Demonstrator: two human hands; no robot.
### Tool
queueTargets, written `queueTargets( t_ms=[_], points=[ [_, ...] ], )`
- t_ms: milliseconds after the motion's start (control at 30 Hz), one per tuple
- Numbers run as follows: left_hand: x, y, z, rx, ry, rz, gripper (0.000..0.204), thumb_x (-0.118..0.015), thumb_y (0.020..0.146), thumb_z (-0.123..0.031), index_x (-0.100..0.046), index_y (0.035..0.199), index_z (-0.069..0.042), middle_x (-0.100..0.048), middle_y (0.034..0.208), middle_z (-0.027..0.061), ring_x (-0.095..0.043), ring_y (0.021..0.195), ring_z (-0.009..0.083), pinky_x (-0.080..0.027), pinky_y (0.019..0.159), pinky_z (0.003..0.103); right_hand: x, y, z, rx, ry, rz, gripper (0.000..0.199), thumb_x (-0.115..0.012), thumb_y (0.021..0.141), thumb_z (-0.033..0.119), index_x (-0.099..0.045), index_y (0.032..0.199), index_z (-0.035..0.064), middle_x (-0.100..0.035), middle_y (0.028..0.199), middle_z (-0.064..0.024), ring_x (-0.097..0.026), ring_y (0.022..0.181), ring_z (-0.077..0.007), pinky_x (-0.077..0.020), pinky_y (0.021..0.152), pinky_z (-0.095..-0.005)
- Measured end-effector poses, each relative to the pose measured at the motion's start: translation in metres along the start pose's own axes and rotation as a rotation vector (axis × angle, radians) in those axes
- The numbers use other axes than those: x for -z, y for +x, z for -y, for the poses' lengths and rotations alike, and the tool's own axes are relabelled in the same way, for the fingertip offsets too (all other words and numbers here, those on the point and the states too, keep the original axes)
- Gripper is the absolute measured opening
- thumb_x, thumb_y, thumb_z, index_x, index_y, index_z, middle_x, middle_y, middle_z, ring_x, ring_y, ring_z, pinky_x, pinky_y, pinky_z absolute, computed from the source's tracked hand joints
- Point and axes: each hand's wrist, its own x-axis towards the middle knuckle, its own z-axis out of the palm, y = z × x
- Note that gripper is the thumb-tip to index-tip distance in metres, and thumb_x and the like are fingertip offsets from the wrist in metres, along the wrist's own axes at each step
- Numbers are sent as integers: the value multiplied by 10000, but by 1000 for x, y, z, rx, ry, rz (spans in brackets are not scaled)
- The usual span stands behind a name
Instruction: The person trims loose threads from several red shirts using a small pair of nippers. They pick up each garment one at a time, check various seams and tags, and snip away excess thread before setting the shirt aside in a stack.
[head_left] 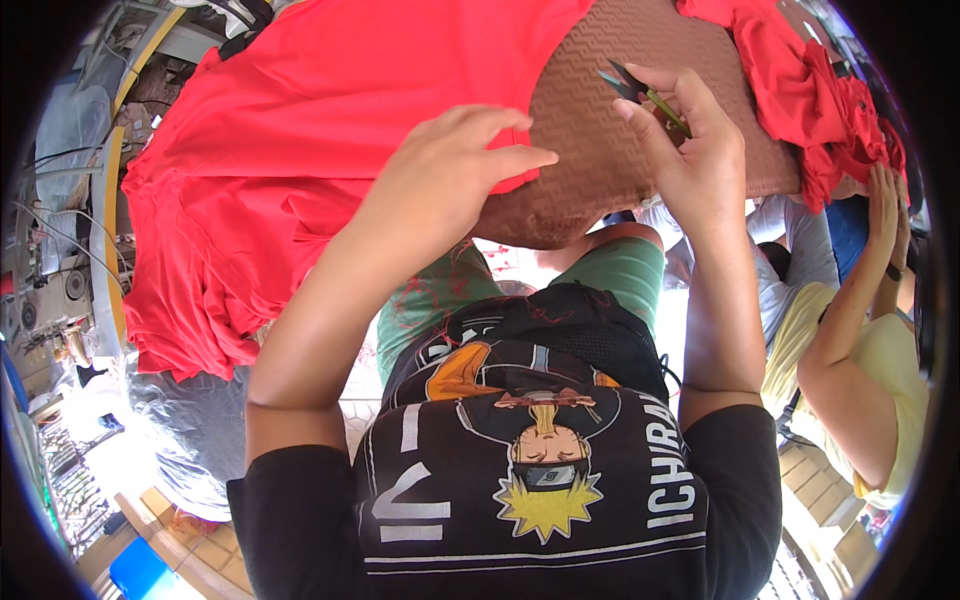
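Observation:
Spread over the left part of the table is a red garment (330,90), its folds hanging down the near left edge. Above the garment's right edge hovers my left hand (450,165), with thumb and fingers apart and nothing between them; whether it touches the cloth I cannot tell. My right hand (695,140) is closed around a pair of thread snips (660,105) with yellowish handles. Their dark blades are parted and point up and to the left, over the brown patterned table cover (600,150).
More red cloth (800,90) lies bunched at the table's right end. A co-worker in a yellow top (860,360) sits there, hands near that cloth. Left of the table stand a yellow-edged frame (108,200) and machinery. A clear plastic-wrapped bundle (185,420) is below the garment.

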Motion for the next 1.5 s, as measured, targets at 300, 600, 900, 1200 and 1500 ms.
queueTargets(
  t_ms=[300,600,900,1200,1500],
  points=[
    [-33,26,48,-147,98,-7,118,-678,822,-148,-656,936,-124,-616,1191,22,-497,1257,232,-350,1074,456,-41,-2,-35,-283,59,380,310,-668,888,321,-656,1005,35,-691,812,-120,-646,717,-224,-504,699,-329],
    [8,21,26,-104,20,-212,158,-728,762,-152,-605,854,-111,-620,826,45,-619,830,232,-482,753,385,-69,4,-15,-692,957,620,270,-638,933,296,-637,884,30,-654,661,-74,-369,398,-55,-251,360,-245],
    [-31,-18,0,-48,-295,-406,200,-766,754,-63,-645,912,-76,-621,933,57,-619,749,191,-491,650,321,-59,0,2,-792,1102,385,202,-649,935,279,-621,970,82,-406,477,50,-319,398,-50,-221,417,-233],
    [-17,-14,-7,263,-513,-349,326,-739,811,-23,-613,1113,-25,-647,1028,68,-610,905,127,-493,839,269,-50,-3,1,-684,1097,453,242,-732,872,265,-670,917,35,-581,642,23,-356,420,-32,-232,403,-218],
    [-5,-20,-9,244,-688,-243,191,-749,811,-109,-677,979,-55,-669,820,56,-629,711,128,-496,635,259,-39,-14,6,-573,840,624,157,-709,885,231,-675,869,78,-619,666,30,-441,473,-21,-325,423,-200]
  ],
)
